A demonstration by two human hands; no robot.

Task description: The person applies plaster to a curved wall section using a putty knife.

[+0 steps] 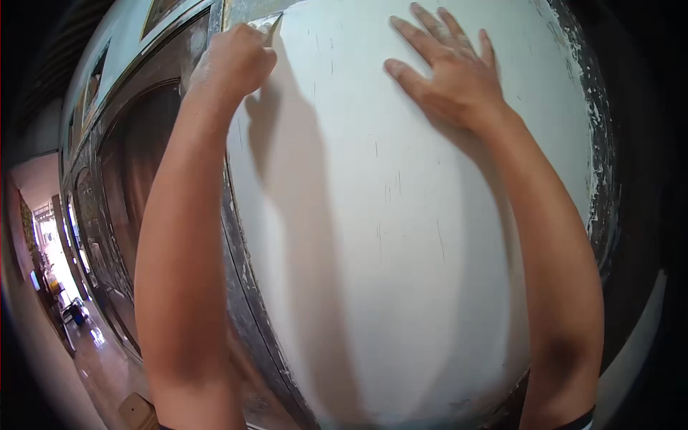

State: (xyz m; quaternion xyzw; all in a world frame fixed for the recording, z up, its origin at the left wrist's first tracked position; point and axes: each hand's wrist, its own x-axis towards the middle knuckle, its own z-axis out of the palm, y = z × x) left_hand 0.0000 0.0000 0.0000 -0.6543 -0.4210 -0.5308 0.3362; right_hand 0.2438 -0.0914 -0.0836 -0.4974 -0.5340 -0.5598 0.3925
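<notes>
A glossy floor (102, 351) shines off to my left. My left hand (235, 59) grips what looks like a scraper (275, 29) at the top-left corner of the white panel (416, 308); my right hand (455, 82), spread open, lies toward its top-right corner. I seem to be smoothing it; next needs a flat, steady stroke beside the dark frame (247, 304).

Bright light washes your white panel (408, 308). Your left arm (179, 251) throws a broad, soft-edged shadow (312, 236) rightward across it; your right arm (562, 251) casts a paler one toward the middle. At far left, the doorway (50, 247) blows out white, leaving glare on the floor (98, 339). Fisheye distortion bends your straight edges, and the corners sink into black.
</notes>
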